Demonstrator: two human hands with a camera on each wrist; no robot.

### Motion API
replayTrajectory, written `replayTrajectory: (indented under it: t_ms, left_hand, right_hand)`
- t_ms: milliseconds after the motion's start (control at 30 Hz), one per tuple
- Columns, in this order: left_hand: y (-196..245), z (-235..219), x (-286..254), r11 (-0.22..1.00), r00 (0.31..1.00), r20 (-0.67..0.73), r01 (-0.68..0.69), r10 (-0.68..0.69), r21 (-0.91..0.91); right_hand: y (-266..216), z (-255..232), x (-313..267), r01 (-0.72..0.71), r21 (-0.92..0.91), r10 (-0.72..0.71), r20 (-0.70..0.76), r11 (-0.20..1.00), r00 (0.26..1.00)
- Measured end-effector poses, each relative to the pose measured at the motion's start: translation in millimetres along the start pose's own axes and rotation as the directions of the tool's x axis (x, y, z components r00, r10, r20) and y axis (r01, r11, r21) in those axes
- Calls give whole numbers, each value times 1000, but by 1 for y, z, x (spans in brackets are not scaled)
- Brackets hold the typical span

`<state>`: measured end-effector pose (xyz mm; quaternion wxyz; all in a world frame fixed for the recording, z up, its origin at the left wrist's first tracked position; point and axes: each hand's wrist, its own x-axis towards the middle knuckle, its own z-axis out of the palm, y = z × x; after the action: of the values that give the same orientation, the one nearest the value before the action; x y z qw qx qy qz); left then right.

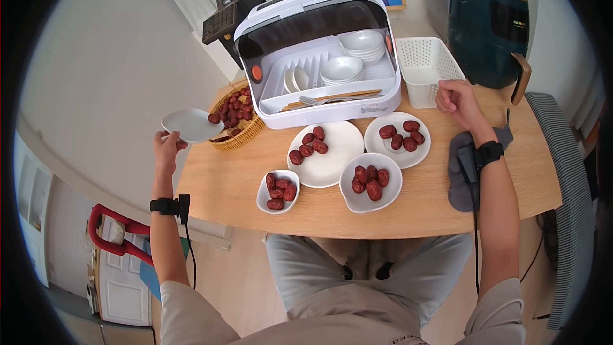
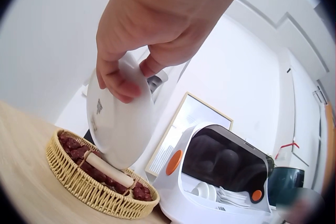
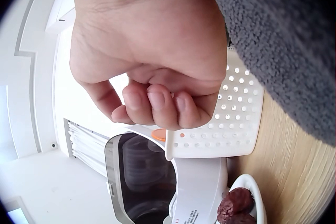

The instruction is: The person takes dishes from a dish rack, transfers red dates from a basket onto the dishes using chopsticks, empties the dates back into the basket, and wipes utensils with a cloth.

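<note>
My left hand [image 1: 167, 151] pinches the rim of a white dish [image 1: 191, 125] and holds it tilted over the edge of a wicker basket [image 1: 241, 138] of red dates [image 1: 237, 107]. In the left wrist view, the underside of the dish [image 2: 118, 124] faces the camera, with my left hand [image 2: 149, 29] above it. My right hand [image 1: 461, 103] is beside the white perforated basket [image 1: 421, 99], its fingers loosely curled around nothing. Dates also lie on two white plates [image 1: 332, 169] [image 1: 418, 158] and in two white bowls [image 1: 290, 208] [image 1: 357, 202].
A white dish cabinet [image 1: 319, 117] with its lid raised holds bowls, small dishes and cutlery behind the plates. At the right stand a dark green appliance [image 1: 479, 45] and, on the table, a grey cloth [image 1: 458, 185]. A striped chair [image 1: 555, 153] is beyond the right edge.
</note>
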<state>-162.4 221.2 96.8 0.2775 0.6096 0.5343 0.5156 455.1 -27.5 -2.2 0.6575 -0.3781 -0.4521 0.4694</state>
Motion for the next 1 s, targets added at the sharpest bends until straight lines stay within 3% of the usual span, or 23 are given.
replayTrajectory:
  t_ms: [433,700,800,1000]
  left_hand:
    - [-1,9,-14,999,999,-31,-36,35,-25]
    - [-3,17,-21,968,981,15,-194,194,160]
    - [0,22,-25,953,983,12,-180,182,244]
    - [3,37,-32,971,985,4,-169,171,170]
  right_hand:
    - [0,1,1,-3,-35,3,-9,999,1000]
    - [-1,2,0,-23,-44,23,-14,999,1000]
    - [0,3,0,-21,-41,20,-16,999,1000]
    - [-1,2,0,-28,-35,27,-15,999,1000]
